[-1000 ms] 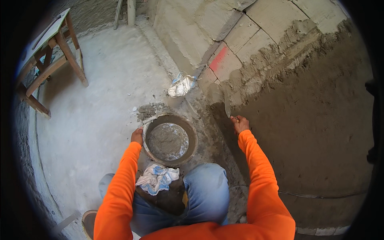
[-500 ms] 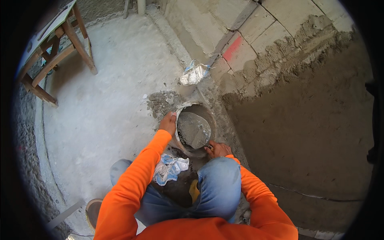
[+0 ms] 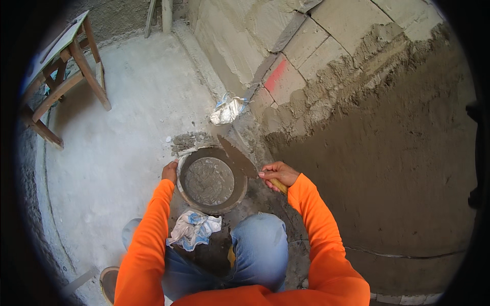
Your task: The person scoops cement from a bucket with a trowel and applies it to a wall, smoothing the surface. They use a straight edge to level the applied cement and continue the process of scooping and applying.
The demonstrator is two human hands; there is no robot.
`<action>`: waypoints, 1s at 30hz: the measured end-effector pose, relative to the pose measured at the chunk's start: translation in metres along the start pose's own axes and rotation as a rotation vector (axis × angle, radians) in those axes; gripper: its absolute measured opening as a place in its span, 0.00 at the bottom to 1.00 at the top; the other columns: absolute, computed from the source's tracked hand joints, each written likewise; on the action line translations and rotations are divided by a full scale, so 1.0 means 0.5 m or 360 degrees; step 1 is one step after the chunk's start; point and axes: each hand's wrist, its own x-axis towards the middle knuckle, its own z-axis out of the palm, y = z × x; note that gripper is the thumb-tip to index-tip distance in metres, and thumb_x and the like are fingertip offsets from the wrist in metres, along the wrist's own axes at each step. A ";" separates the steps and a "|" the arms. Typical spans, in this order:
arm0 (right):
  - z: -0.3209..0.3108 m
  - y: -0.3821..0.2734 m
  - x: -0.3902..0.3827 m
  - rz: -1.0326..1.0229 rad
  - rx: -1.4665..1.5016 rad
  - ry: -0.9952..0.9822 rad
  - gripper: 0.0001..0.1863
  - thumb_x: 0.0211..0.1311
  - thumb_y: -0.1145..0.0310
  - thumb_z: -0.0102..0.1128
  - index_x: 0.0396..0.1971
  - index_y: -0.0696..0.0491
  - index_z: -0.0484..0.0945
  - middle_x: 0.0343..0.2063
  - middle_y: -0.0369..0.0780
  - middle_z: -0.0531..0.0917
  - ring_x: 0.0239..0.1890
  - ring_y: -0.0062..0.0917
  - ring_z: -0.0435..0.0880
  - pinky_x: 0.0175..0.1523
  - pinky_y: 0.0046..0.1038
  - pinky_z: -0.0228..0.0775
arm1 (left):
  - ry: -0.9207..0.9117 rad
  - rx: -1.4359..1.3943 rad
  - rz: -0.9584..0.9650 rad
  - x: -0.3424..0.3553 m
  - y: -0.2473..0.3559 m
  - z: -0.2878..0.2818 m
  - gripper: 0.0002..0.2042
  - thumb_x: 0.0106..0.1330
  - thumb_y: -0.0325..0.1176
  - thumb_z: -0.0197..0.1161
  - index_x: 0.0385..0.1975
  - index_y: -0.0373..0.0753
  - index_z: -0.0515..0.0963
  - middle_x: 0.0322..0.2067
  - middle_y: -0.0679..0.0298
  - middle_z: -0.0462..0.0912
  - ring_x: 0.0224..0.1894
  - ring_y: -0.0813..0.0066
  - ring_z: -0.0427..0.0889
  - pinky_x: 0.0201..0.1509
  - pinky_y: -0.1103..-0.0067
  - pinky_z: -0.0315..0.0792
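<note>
A round bucket (image 3: 238, 193) stands on the floor in front of me, with wet grey mortar (image 3: 209, 181) in it. My left hand (image 3: 170, 172) is closed on the bucket's left rim. In my right hand (image 3: 279, 174), fingers wrapped round its yellowish wooden handle, is a trowel (image 3: 238, 155). Its pointed blade, coated in mortar, slants up and left over the bucket's right rim. To the right, a wall (image 3: 377, 168) carries smooth wet mortar, rougher along its upper edge, with bare blocks beyond.
A wooden trestle (image 3: 76, 66) stands at the far left. One crumpled white-and-blue bag (image 3: 227, 109) lies past the bucket, another crumpled bag (image 3: 193, 229) by my knees. Spilled mortar (image 3: 191, 140) sits beside the bucket. A thin cable (image 3: 388, 252) runs across the lower right.
My right hand has risen from the bucket's near right rim, and the trowel blade now shows above the bucket. The bucket looks more upright. The whole view has shifted slightly.
</note>
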 end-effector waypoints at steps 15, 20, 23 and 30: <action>0.104 0.127 0.082 0.0002 -0.2502 0.0782 0.24 0.64 0.47 0.58 0.41 0.55 0.83 0.35 0.50 0.86 0.41 0.47 0.85 0.48 0.45 0.76 | 0.0068 0.0163 0.0210 -0.121 0.145 0.117 0.30 0.72 0.52 0.50 0.61 0.30 0.72 0.59 0.41 0.75 0.64 0.44 0.71 0.69 0.66 0.63; 0.171 0.217 0.059 -0.0174 -0.2036 0.0711 0.21 0.66 0.47 0.57 0.36 0.52 0.81 0.33 0.45 0.87 0.40 0.42 0.86 0.47 0.44 0.76 | 0.0030 0.0311 0.0151 -0.176 0.207 0.137 0.28 0.73 0.52 0.48 0.60 0.34 0.73 0.56 0.40 0.77 0.60 0.43 0.74 0.65 0.64 0.66; 0.193 0.213 0.024 0.0006 -0.1887 0.0855 0.21 0.65 0.45 0.59 0.38 0.50 0.81 0.30 0.43 0.87 0.40 0.43 0.86 0.46 0.44 0.75 | 0.0173 0.0326 0.0194 -0.142 0.185 0.107 0.29 0.72 0.54 0.48 0.58 0.35 0.75 0.54 0.41 0.79 0.59 0.43 0.76 0.64 0.63 0.68; 0.197 0.041 -0.046 -0.0175 -0.1677 0.0841 0.22 0.64 0.47 0.62 0.43 0.52 0.79 0.29 0.46 0.86 0.35 0.44 0.85 0.44 0.42 0.74 | 0.0196 0.0143 -0.0136 -0.016 0.027 0.009 0.31 0.67 0.59 0.55 0.55 0.36 0.79 0.51 0.43 0.81 0.56 0.46 0.79 0.61 0.66 0.69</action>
